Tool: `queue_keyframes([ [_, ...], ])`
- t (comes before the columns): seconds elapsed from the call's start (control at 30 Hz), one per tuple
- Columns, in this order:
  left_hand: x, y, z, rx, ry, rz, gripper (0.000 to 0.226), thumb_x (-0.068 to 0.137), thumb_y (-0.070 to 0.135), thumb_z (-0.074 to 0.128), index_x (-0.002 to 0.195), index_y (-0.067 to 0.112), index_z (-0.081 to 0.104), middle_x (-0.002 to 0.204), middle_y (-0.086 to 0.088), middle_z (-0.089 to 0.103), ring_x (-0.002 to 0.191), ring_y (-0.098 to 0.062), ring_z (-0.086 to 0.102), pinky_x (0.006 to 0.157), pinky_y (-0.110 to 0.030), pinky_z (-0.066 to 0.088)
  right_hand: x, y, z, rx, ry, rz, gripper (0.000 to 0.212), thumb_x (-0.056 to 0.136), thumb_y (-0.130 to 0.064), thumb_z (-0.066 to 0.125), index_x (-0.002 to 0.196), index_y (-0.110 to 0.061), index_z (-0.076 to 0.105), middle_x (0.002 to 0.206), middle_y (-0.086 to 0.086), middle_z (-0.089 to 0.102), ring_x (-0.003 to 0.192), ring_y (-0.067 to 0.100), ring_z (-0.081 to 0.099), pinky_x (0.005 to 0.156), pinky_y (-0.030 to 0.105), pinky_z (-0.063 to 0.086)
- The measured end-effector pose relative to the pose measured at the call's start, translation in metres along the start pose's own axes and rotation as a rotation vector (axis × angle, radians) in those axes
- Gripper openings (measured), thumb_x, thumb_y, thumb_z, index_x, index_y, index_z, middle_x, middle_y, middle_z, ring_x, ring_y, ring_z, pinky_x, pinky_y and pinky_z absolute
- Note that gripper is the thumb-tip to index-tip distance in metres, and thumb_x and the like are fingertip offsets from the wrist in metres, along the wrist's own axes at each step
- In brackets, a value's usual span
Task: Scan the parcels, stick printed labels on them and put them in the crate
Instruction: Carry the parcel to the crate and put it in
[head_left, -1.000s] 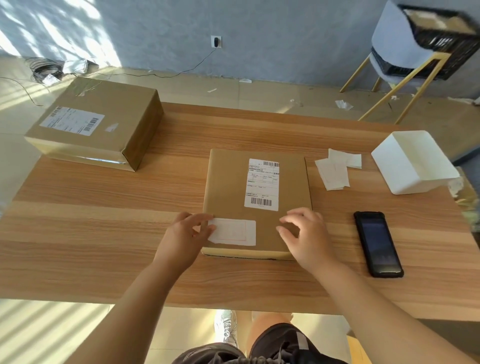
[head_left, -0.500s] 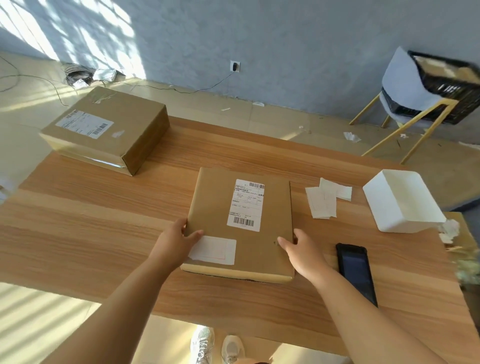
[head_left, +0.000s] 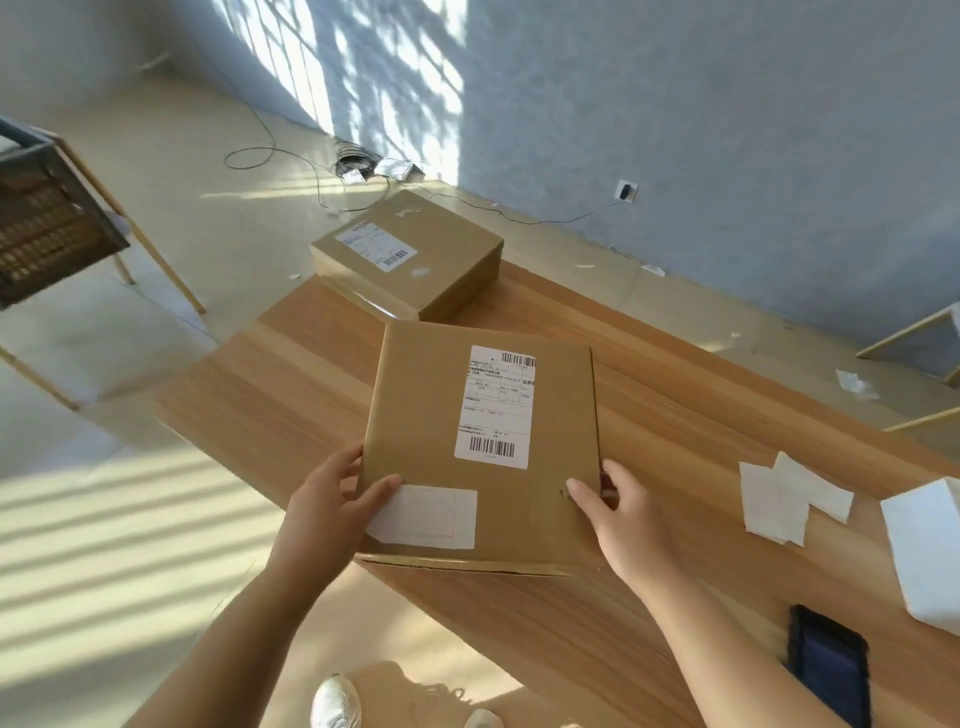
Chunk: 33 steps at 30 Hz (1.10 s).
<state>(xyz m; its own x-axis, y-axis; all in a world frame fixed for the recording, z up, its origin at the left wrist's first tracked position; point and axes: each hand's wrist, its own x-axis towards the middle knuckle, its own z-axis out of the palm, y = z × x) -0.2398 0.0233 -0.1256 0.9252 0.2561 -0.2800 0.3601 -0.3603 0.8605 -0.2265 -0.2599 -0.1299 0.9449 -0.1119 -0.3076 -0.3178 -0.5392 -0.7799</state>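
A flat brown parcel (head_left: 431, 415) is lifted off the wooden table (head_left: 675, 415), held by both hands. My left hand (head_left: 327, 499) grips its near left edge, thumb lying on the plain white label (head_left: 423, 517) stuck at the near left corner. My right hand (head_left: 618, 514) grips the near right edge, thumb on top. A printed shipping label (head_left: 496, 408) with barcodes sits on the parcel's top. A dark crate (head_left: 44, 228) rests on a chair at the far left.
A second, thicker brown parcel (head_left: 415, 260) with a label lies at the table's far corner. White label backings (head_left: 784, 493), a white box (head_left: 924, 551) and a black phone (head_left: 831, 670) lie on the table to the right. Cables lie on the floor.
Both hands went from pressing the white label to gripping the parcel's sides and lifting it. The view has swung left, bringing the crate on the left chair into sight.
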Motion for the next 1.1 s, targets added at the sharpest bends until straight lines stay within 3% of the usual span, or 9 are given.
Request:
queue_keyframes([
  [0.07,-0.001,-0.012,-0.034,-0.041,0.067,-0.021,0.039,0.082,0.031,0.069,0.118,0.038,0.055,0.098,0.023,0.062,0.083,-0.007,0.066,0.067,-0.032,0.056,0.009,-0.024,0.027,-0.006,-0.038,-0.054,0.011,0.09,-0.038,0.062,0.095,-0.041,0.053,0.087,-0.029,0.06,0.084,-0.014,0.058,0.072,0.01,0.046],
  [0.1,0.0,-0.02,-0.052,-0.056,0.102,-0.035,0.039,0.082,0.031,0.069,0.118,0.037,0.055,0.099,0.02,0.063,0.083,-0.009,0.067,0.068,-0.034,0.056,0.014,-0.037,0.045,-0.011,-0.062,-0.063,0.018,0.085,-0.047,0.062,0.101,-0.039,0.056,0.091,-0.026,0.062,0.088,-0.008,0.06,0.079,0.019,0.05],
  [0.17,0.001,-0.036,-0.088,-0.087,0.158,-0.059,0.039,0.082,0.031,0.069,0.119,0.034,0.057,0.102,0.015,0.065,0.082,-0.012,0.068,0.068,-0.036,0.057,0.02,-0.064,0.08,-0.009,-0.115,-0.129,0.053,0.073,-0.065,0.057,0.115,-0.033,0.06,0.1,-0.019,0.066,0.095,0.003,0.063,0.087,0.036,0.053],
  [0.23,0.005,-0.053,-0.128,-0.113,0.21,-0.082,0.039,0.082,0.031,0.069,0.119,0.031,0.057,0.102,0.013,0.066,0.08,-0.013,0.069,0.066,-0.038,0.058,0.026,-0.09,0.119,-0.033,-0.157,-0.183,0.06,0.069,-0.069,0.054,0.115,-0.032,0.062,0.102,-0.015,0.069,0.096,0.008,0.064,0.087,0.041,0.054],
  [0.5,0.017,-0.117,-0.285,-0.059,0.399,-0.124,0.038,0.085,0.033,0.066,0.121,0.027,0.057,0.1,0.008,0.064,0.077,-0.005,0.064,0.056,-0.02,0.045,0.02,-0.207,0.27,-0.102,-0.315,-0.304,0.026,0.089,-0.048,0.056,0.108,-0.031,0.063,0.092,-0.015,0.068,0.084,0.006,0.065,0.076,0.035,0.059],
  [0.67,0.03,-0.148,-0.353,-0.05,0.489,-0.176,0.038,0.085,0.033,0.065,0.121,0.024,0.058,0.099,0.006,0.063,0.075,0.0,0.061,0.053,-0.014,0.04,0.025,-0.261,0.345,-0.146,-0.401,-0.375,0.027,0.093,-0.046,0.053,0.113,-0.029,0.059,0.097,-0.014,0.063,0.087,0.006,0.061,0.068,0.027,0.056],
  [0.8,0.054,-0.167,-0.399,-0.065,0.537,-0.21,0.036,0.085,0.033,0.066,0.119,0.024,0.059,0.096,0.008,0.063,0.077,-0.002,0.061,0.056,-0.016,0.04,0.043,-0.3,0.397,-0.155,-0.463,-0.397,0.021,0.092,-0.047,0.054,0.106,-0.033,0.06,0.096,-0.013,0.065,0.086,0.008,0.063,0.074,0.035,0.059],
  [0.93,0.098,-0.185,-0.454,-0.047,0.579,-0.231,0.035,0.084,0.036,0.066,0.117,0.027,0.059,0.096,0.011,0.063,0.081,-0.008,0.062,0.061,-0.02,0.042,0.073,-0.348,0.455,-0.15,-0.509,-0.408,0.016,0.091,-0.045,0.057,0.102,-0.034,0.061,0.091,-0.014,0.067,0.081,0.006,0.065,0.07,0.031,0.059],
  [1.1,0.171,-0.198,-0.53,-0.049,0.607,-0.243,0.028,0.084,0.036,0.066,0.111,0.03,0.06,0.099,0.01,0.064,0.08,-0.008,0.063,0.061,-0.022,0.043,0.124,-0.42,0.534,-0.155,-0.541,-0.424,0.024,0.087,-0.047,0.059,0.106,-0.033,0.065,0.094,-0.013,0.068,0.085,0.007,0.065,0.077,0.036,0.057],
])
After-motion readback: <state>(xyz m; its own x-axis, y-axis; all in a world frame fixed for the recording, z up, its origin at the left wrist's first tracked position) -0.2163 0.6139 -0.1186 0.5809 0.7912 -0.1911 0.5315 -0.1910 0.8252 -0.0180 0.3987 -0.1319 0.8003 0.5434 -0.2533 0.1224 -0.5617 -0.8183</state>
